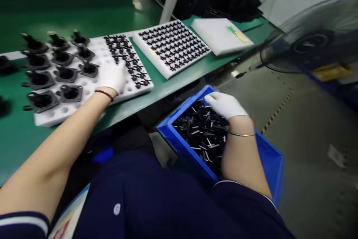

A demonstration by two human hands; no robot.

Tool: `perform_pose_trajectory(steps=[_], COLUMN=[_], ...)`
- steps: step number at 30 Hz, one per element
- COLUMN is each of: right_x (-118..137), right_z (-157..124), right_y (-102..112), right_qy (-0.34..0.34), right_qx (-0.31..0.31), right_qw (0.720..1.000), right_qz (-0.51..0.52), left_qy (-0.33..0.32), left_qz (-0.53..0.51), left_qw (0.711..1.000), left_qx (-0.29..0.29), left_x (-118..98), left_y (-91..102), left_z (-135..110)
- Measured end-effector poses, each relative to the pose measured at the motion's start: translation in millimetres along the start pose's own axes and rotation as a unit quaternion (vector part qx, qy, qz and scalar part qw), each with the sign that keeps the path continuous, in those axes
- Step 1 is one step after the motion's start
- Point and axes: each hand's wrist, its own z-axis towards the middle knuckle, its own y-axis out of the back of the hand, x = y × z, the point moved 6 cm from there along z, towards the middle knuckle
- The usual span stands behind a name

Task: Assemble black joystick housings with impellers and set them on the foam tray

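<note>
White foam, punched with round holes, makes up the near tray (pixel 46 120) at nine to ten o'clock in the head view. Eleven square-flanged black housings (pixel 39 78) stand at its left end and spindly dark parts (pixel 123 47) crowd its right; bare holes between them suggest it is part-filled, while the second tray (pixel 158 63), at twelve, looks nearly full. The person's left hand (pixel 112 76), in smooth white fabric, reaches over the near tray, its fingers hidden, grip untellable. At three, the gloved right hand (pixel 226 104) curls loosely above jumbled black pieces (pixel 195 131) in a glossy blue bin (pixel 271 164); whether it holds any cannot be told.
</note>
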Motion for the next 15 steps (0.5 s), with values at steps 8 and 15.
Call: perform_pose_trajectory(steps=[8,15], right_x=[-2.0,11.2], right_z=[-21.2,-23.7], right_y=[-128.1,-117.7], right_qy=[0.085,0.116], right_qx=[0.211,0.208], right_qw=[0.968,0.956], right_qz=[0.105,0.169], left_qy=[0.051,0.004], left_qz=[0.002,-0.300], left_qw=[0.998,0.939], left_qx=[-0.036,-0.166], left_x=[8.4,-14.2], left_y=[13.2,47.2], left_z=[21.9,-29.6])
